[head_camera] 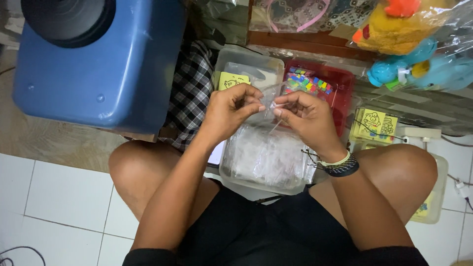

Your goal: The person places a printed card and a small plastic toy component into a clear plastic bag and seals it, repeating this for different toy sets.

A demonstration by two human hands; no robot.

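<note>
White tile floor (64,197), person seated, knees apart. Clear plastic tub (266,162) of clear sleeves between knees; taken as landmark. Directly above tub: left hand (231,111) and right hand (308,118), fingertips pinching small clear plastic sleeve (270,104) held between them. Beyond tub: second clear tub with yellow picture card (232,80); red tray (340,81) of coloured pieces beside it. Left of tub: blue plastic bin (98,69), checked cloth (189,93). Right of tub: yellow cards (374,124). Bracelets (340,166) on right wrist.
</note>
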